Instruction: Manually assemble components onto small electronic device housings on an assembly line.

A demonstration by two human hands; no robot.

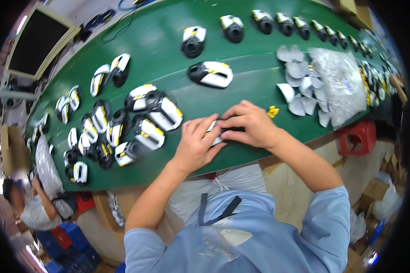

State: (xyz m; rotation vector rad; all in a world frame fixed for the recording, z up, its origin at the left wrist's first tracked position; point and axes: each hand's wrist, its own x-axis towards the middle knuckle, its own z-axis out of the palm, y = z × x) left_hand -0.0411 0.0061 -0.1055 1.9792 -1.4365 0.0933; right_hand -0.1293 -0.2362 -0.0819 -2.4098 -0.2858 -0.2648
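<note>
Close to the near edge of the green table, my left hand (197,144) and my right hand (254,125) meet around a small white plastic part (217,140) with a touch of yellow. Fingers of both hands are closed on it and cover most of its shape. Left of my hands lies a cluster of black-and-white plastic housings with yellow strips, the nearest being one housing (166,113). Another housing (212,74) rests by itself beyond my hands. A few tiny yellow pieces (273,112) sit just right of my right hand.
Loose white curved covers (305,82) lie beside a clear plastic bag (341,84) on the right. More housings (232,28) line the far side. A red stool (357,138) stands under the right edge. At the lower left sits another person (43,209).
</note>
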